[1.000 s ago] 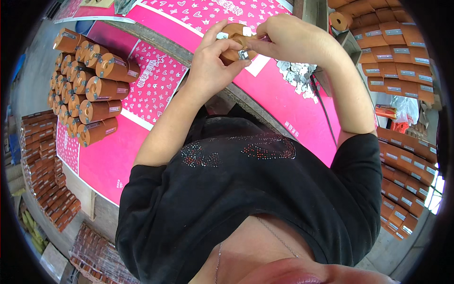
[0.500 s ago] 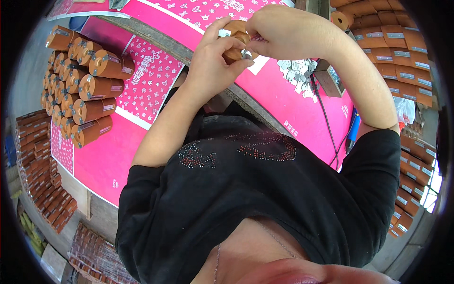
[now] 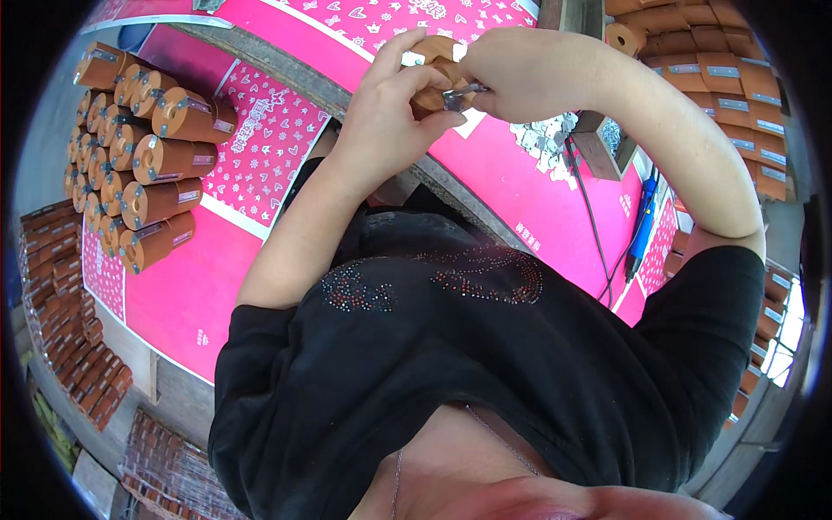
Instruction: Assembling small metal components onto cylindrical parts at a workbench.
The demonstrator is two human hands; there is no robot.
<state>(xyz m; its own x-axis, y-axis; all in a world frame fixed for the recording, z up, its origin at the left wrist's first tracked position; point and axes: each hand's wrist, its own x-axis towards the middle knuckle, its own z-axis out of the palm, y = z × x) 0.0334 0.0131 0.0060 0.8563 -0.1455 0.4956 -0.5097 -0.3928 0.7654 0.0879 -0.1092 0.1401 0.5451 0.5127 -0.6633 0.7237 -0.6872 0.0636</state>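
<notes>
At the far edge of my reach, my left hand (image 3: 386, 104) is closed round a brown wooden cylinder (image 3: 433, 50) with small metal plates on it. The left thumb presses close to a shiny metal plate (image 3: 453, 100) on the cylinder's near side. My right hand (image 3: 511, 74) is closed beside it, and a slim shiny metal piece (image 3: 471, 89) runs from its fingers to that plate. The rest of that piece is hidden by the hand, so its kind cannot be made out.
Stacked brown cylinders (image 3: 165, 160) with metal plates stand on the pink-covered table (image 3: 156, 299) at left. Loose metal plates (image 3: 546, 139) lie right of my hands, beside a wooden box (image 3: 598, 152). A blue tool (image 3: 642, 230) and black cable lie at right. More cylinders (image 3: 728, 95) are piled beyond.
My right hand has shifted slightly down and turned, and its elbow has swung outward to the right. The slim metal piece now shows at the plate. My left hand keeps its hold on the cylinder.
</notes>
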